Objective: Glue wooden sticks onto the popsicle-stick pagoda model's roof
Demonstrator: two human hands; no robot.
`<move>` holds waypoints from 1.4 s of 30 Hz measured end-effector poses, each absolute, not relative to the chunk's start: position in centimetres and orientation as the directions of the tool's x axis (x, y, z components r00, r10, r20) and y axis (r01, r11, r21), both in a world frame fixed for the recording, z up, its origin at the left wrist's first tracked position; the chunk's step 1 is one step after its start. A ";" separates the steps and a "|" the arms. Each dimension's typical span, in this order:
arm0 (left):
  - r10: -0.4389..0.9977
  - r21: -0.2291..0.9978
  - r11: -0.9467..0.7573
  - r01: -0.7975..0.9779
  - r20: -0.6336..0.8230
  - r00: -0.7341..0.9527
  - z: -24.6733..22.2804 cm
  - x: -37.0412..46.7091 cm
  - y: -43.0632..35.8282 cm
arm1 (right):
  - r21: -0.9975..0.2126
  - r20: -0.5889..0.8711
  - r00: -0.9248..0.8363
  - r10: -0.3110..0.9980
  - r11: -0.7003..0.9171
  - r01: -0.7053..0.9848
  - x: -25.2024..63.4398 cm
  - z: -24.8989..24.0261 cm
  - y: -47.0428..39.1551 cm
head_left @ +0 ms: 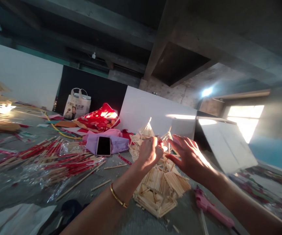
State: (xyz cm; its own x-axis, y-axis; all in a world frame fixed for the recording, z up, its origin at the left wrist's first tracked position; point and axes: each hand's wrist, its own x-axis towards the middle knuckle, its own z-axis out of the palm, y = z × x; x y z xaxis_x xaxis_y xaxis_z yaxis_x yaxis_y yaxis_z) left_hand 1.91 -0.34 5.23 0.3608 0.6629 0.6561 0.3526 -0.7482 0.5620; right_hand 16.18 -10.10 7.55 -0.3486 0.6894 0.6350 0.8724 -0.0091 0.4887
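Observation:
A small model building made of wooden sticks (155,182) stands on the grey surface in front of me, with slatted roofs and pointed tops. My left hand (151,150), with a gold bangle on the wrist, is closed above the model's middle; whatever its fingers pinch is too small to make out. Beside it on the right, my right hand (188,153) has its fingers stretched out and apart, near a pointed stick roof (167,134). Both hands hide part of the model. A pink glue gun (211,207) lies to the right, below my right forearm.
Chopsticks in red wrappers (65,166) and clear plastic spread over the left. A phone (103,146) leans on purple cloth (121,143). Farther back are a red bag (101,119) and a white carrier bag (77,104). A white board (226,143) leans at right.

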 end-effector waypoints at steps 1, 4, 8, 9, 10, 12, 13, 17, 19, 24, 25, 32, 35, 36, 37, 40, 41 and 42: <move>0.662 0.555 -0.748 0.363 0.657 0.361 5.3 1.9 -0.4 | 0.484 0.643 -0.351 0.680 -0.006 0.875 16.2 7.6 -10.2; 0.671 0.559 -0.740 0.373 0.644 0.367 5.8 1.6 -0.6 | 0.468 0.667 -0.350 0.658 -0.005 0.884 16.2 7.9 -10.3; 0.691 0.603 -0.723 0.336 0.626 0.362 6.4 1.1 -0.6 | 0.469 0.663 -0.359 0.657 0.008 0.883 16.2 7.9 -10.4; 0.690 0.610 -0.723 0.324 0.628 0.359 6.5 1.0 -0.6 | 0.471 0.662 -0.360 0.657 0.010 0.882 16.2 7.9 -10.4; 0.691 0.616 -0.722 0.315 0.629 0.355 6.5 0.9 -0.5 | 0.473 0.660 -0.361 0.659 0.009 0.881 16.2 7.8 -10.5; 0.694 0.625 -0.719 0.304 0.625 0.357 6.5 0.9 -0.3 | 0.475 0.656 -0.358 0.664 0.006 0.880 16.2 7.7 -10.6; 0.697 0.627 -0.716 0.305 0.621 0.360 6.5 0.9 -0.3 | 0.475 0.655 -0.357 0.666 0.006 0.880 16.1 7.7 -10.6; 0.691 0.618 -0.720 0.316 0.601 0.401 6.4 1.0 -0.3 | 0.473 0.651 -0.363 0.667 0.018 0.881 16.0 7.7 -10.6; 0.689 0.610 -0.722 0.327 0.596 0.411 6.4 1.0 -0.5 | 0.474 0.640 -0.358 0.680 0.018 0.881 15.9 7.7 -10.5; 0.694 0.620 -0.717 0.320 0.590 0.412 6.4 0.9 -0.9 | 0.477 0.619 -0.343 0.706 0.009 0.879 15.7 7.7 -10.4; 0.688 0.617 -0.721 0.314 0.589 0.424 6.4 0.9 -0.9 | 0.478 0.622 -0.346 0.703 0.009 0.878 15.7 7.7 -10.4; 0.675 0.607 -0.733 0.306 0.594 0.437 6.1 1.1 -0.4 | 0.480 0.627 -0.359 0.692 0.020 0.877 15.8 7.6 -10.4; 0.667 0.598 -0.741 0.306 0.599 0.442 6.2 1.0 -0.5 | 0.487 0.616 -0.356 0.702 0.016 0.873 15.8 7.8 -10.5; 0.667 0.592 -0.742 0.314 0.603 0.438 6.2 1.0 -0.5 | 0.491 0.620 -0.361 0.697 0.015 0.871 15.9 7.9 -10.5; 0.668 0.587 -0.742 0.324 0.606 0.432 6.3 0.9 -0.5 | 0.496 0.628 -0.368 0.686 0.013 0.869 16.0 8.1 -10.6; 0.664 0.569 -0.747 0.344 0.623 0.413 6.5 0.7 -0.4 | 0.496 0.662 -0.377 0.647 -0.001 0.869 16.6 8.6 -10.8; 0.661 0.564 -0.750 0.345 0.629 0.409 6.5 0.6 -0.4 | 0.489 0.674 -0.375 0.636 -0.003 0.873 16.9 8.6 -11.1; 0.657 0.561 -0.754 0.342 0.638 0.401 6.6 0.5 -0.4 | 0.479 0.685 -0.374 0.625 0.001 0.878 17.0 8.5 -11.5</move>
